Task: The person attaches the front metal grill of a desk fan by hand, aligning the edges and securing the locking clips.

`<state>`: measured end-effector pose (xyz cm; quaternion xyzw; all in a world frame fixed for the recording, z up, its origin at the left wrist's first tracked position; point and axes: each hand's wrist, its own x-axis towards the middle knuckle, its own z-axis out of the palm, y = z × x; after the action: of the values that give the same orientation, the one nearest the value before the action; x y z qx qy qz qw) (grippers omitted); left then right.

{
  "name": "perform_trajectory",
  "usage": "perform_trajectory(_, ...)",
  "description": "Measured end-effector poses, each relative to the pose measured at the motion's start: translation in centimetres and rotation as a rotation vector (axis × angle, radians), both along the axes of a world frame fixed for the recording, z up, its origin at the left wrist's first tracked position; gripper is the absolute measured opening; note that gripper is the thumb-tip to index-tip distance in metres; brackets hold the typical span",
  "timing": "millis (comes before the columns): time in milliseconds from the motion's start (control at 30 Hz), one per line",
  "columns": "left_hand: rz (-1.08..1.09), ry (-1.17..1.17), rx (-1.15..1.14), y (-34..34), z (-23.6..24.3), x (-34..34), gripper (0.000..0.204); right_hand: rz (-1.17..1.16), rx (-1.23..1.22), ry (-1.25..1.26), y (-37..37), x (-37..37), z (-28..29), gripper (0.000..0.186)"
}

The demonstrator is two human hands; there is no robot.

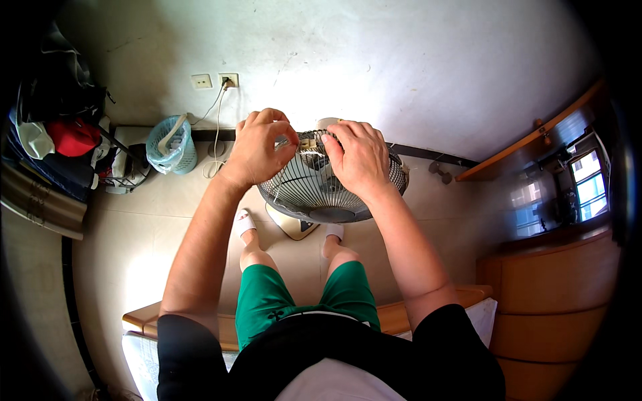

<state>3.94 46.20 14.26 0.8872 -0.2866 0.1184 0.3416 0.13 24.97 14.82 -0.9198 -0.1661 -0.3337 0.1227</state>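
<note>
Shirt (294, 339) nearest camera, fan (324, 197) on the floor (167, 234), we judge we are seating or loosening its guard (301, 179), left hand (262, 148) curled at the top, grip unclear, right hand (362, 158) half-bent against it, next calling for steadying.

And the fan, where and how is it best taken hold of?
By opposite outer edges of the fan cage, probably: left hand from the left, right hand from the right. Its wide, round shape suggests a balanced two-sided hold.
</note>
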Motion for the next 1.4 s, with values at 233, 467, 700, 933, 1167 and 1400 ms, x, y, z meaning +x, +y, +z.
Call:
perform_trajectory(233,-0.141,0.177,0.246,-0.3,3.1,1.7,0.016,-0.002,-0.001,0.027,-0.1,-0.2,0.1,0.019)
perform_trajectory(467,-0.190,0.364,0.358,-1.1,4.2,3.1,0.021,-0.001,0.011,0.077,-0.3,-0.3,0.3,0.022)
perform_trajectory(700,-0.100,0.405,0.093,-0.2,1.0,2.2,0.024,0.009,0.034,0.084,-0.4,-0.3,0.4,0.023)
perform_trajectory(933,0.093,0.124,-0.474,-1.8,-4.2,-1.4,0.015,0.030,0.050,0.020,-0.2,-0.3,0.0,0.018)
perform_trajectory(1167,0.115,0.165,-0.474,-1.8,-4.1,-1.6,0.014,0.029,0.012,0.015,-0.4,-0.3,0.0,0.017)
perform_trajectory(1400,0.027,0.149,-0.106,-0.2,-0.8,0.1,0.015,0.028,0.001,0.009,-0.3,-0.1,-0.1,0.017)
